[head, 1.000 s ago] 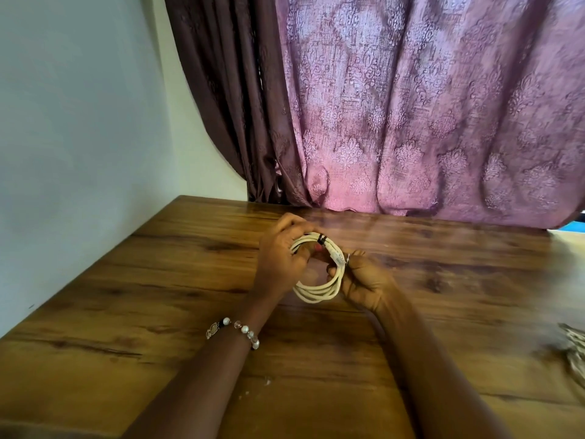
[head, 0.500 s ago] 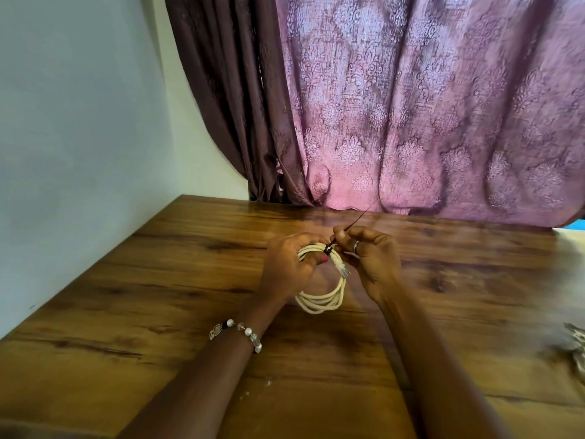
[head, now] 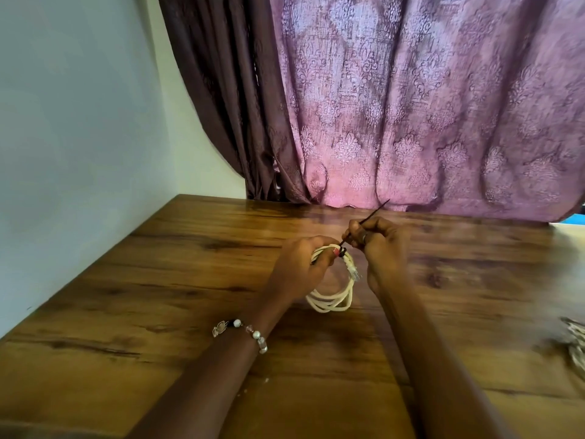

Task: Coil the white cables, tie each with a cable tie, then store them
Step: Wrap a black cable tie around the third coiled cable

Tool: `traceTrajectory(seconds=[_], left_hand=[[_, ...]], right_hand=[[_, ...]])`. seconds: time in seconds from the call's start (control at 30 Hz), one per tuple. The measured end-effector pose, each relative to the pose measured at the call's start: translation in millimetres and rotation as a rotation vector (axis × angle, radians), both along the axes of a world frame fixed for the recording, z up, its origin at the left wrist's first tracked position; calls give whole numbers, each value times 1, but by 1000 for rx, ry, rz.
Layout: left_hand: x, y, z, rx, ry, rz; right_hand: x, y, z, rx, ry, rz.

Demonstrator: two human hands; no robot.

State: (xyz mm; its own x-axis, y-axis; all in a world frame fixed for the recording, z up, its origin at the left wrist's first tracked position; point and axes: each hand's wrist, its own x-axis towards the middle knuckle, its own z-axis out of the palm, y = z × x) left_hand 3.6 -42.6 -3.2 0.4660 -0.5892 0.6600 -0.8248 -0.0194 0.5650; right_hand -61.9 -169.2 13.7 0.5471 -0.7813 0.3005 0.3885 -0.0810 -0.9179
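Right hand [head: 381,245] pinches the thin black cable tie [head: 364,224]; left hand [head: 300,267] grips the coiled white cable [head: 332,299]. Pull straight, bracing the coil.

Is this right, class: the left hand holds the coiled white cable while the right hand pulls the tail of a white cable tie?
Not quite. In the head view the cable tie is black. The left hand does hold the coiled white cable, and the right hand pulls the tail.
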Motion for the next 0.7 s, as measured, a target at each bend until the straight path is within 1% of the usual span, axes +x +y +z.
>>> traceTrajectory(seconds=[0.17,0.3,0.37,0.43,0.5,0.53,0.6,0.7], left_hand=[[5,1,-1,-68,19,83],[8,0,-2,-98,21,108],[8,-2,-3,-110,-13,109],[9,-2,-3,-131,-53,131],[13,-2,-5,-137,-30,154],[14,-1,-7,-135,19,160],[19,-2,-11,-139,181,174],[27,0,-15,-172,528,171]], right_hand=[[5,5,-2,-175,-16,-45],[5,9,-1,-242,-45,-41],[5,10,-1,-285,-59,-38],[4,12,-2,-348,-58,-18],[3,13,-2,-395,-46,33],[3,14,-2,-423,-29,57],[4,11,-5,-515,26,101],[6,11,-13,-734,129,124]])
